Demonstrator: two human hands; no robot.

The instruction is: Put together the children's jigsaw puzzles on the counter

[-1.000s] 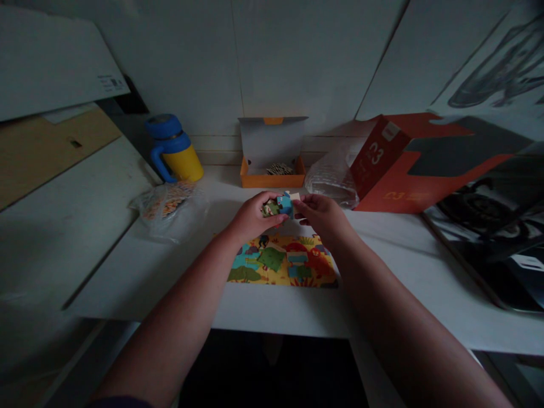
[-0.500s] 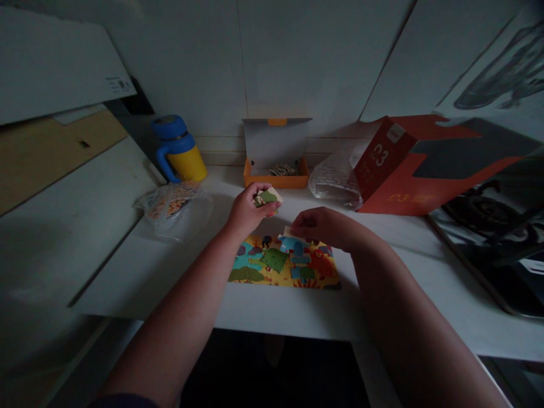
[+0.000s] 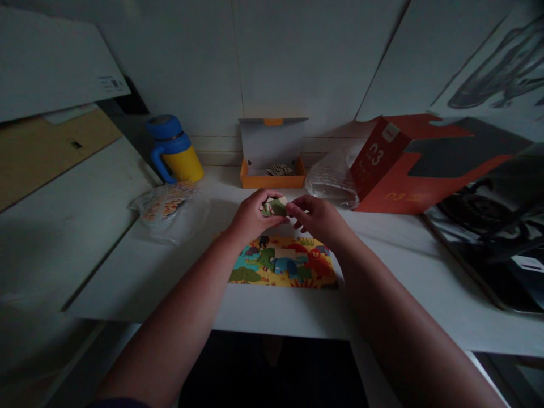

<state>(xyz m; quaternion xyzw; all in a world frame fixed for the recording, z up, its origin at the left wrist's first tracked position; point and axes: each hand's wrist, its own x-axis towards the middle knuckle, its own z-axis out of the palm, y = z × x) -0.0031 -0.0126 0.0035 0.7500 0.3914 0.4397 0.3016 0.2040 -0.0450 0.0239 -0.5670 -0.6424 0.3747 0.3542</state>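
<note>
My left hand point(image 3: 250, 216) is closed around a few puzzle pieces point(image 3: 276, 207) with green and cream printing, held above the table. The thumb and bent fingers of my right hand point(image 3: 317, 218) meet the right edge of these pieces in a pinch; the exact contact is partly hidden. Below both hands lies a colourful jigsaw puzzle point(image 3: 250, 274) with animals on a yellow and teal ground. A blue elephant piece point(image 3: 285, 266) rests on its middle, and a green shape point(image 3: 267, 258) shows left of it.
Behind the hands stands an open orange box point(image 3: 274, 181) with pieces inside. To the left are a blue-yellow jug point(image 3: 187, 164) and a plastic bag of pieces point(image 3: 170, 209). Bubble wrap point(image 3: 331, 184) and a red box point(image 3: 395, 175) stand right, beside a black appliance point(image 3: 484, 243).
My right hand has let go of the blue piece, which now lies on the puzzle, and has moved up to the pieces in my left hand. The view has shifted slightly.
</note>
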